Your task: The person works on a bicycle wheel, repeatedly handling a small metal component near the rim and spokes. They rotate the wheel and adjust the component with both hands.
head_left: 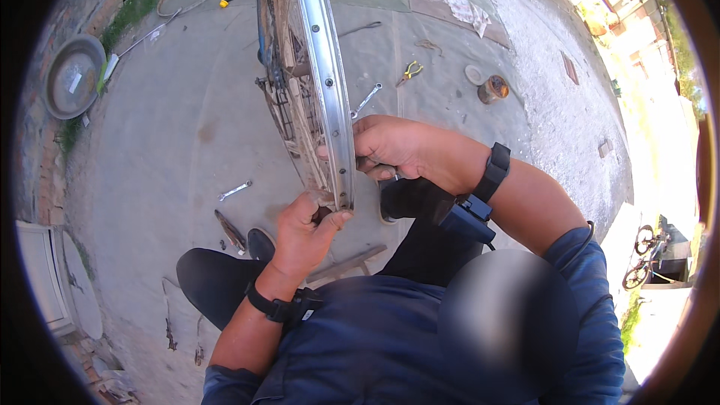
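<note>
— Head view: where's the bicycle wheel rim [324, 67]?
— Upright before you, running away. Your left hand [304, 229] pinches its near end; your right hand [390, 146] wraps its right edge.

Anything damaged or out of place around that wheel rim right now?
The bare metal wheel rim held between the left hand and right hand has no tyre. Spanners, pliers and a rag lie scattered on the ground.
</note>
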Demonstrator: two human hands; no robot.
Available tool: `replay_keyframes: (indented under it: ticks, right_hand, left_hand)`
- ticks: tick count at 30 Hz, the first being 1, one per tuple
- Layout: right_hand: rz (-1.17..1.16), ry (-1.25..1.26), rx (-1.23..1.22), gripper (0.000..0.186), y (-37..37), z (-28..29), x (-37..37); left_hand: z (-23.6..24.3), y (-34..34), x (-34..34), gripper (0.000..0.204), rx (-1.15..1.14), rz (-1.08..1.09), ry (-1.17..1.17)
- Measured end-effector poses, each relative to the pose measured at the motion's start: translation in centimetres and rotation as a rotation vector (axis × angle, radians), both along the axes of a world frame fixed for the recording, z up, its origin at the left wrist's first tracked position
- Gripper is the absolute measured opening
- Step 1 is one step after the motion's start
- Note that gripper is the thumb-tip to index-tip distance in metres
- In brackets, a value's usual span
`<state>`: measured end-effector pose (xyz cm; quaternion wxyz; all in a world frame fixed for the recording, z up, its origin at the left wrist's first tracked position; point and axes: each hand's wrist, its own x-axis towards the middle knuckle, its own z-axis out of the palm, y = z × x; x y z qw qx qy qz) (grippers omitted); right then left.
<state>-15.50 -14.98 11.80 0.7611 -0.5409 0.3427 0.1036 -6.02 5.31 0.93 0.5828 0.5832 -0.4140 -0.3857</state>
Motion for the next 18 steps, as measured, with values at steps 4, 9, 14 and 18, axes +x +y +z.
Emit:
replay_keyframes:
  ticks: [4, 9, 14, 18]
  right_hand:
    - [0.045, 0.077, -0.001, 0.017, 1.0, -1.9, -1.2]
    - [0.05, 0.123, -0.085, 0.028, 2.3, -4.1, -1.5]
    - [-0.001, 0.127, -0.071, 0.028, 2.8, -5.5, -1.4]
    - [-0.012, 0.125, -0.106, 0.027, 3.0, -6.5, -1.2]
  left_hand:
    - [-2.3, 0.6, -0.4, 0.025, 0.048, 0.001, -0.052]
    - [-4.4, 1.0, -0.1, 0.027, 0.065, -0.014, -0.115]
    - [-4.4, 0.9, 0.0, 0.029, 0.059, -0.026, -0.23]
    - [-4.9, 0.9, 0.3, 0.029, 0.041, -0.028, -0.262]
